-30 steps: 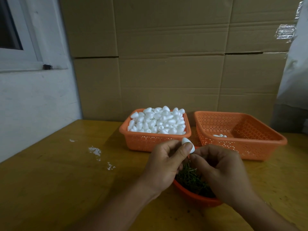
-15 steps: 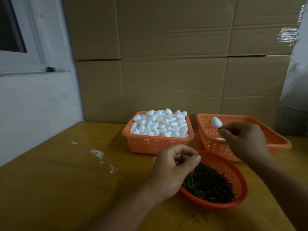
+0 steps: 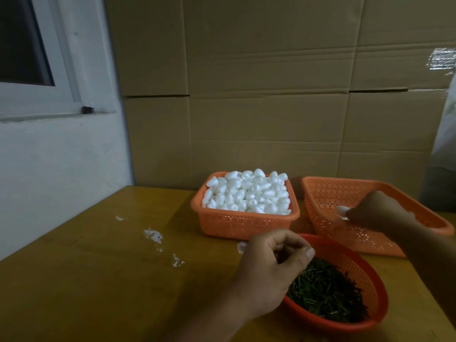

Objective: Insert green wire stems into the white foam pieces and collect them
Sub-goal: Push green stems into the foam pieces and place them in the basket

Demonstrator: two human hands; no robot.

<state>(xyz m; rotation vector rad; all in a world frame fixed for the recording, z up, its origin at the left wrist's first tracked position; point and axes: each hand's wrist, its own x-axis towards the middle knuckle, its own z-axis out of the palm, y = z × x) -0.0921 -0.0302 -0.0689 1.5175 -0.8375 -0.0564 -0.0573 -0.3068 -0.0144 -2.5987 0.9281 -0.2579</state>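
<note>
Right hand (image 3: 375,211) reaches into the right-hand orange basket (image 3: 320,186), its grip pinching a white foam piece (image 3: 342,210) low inside. Left hand (image 3: 274,265) hovers over the round basket's near rim (image 3: 350,325), fingers curled, grasping nothing visible, above green wire stems (image 3: 328,292). Another basket (image 3: 241,225) on the tabletop (image 3: 98,280) is heaped with foam pieces (image 3: 246,191).

The right hand (image 3: 375,213) is now down inside the right basket (image 3: 320,191), where half a second ago it held the foam piece (image 3: 342,210) above the rim; the piece sits low at its fingertips, blurred. The left hand (image 3: 274,265), a second ago pinching that piece together with the right, now hovers curled by the stem bowl (image 3: 357,265), holding nothing.
</note>
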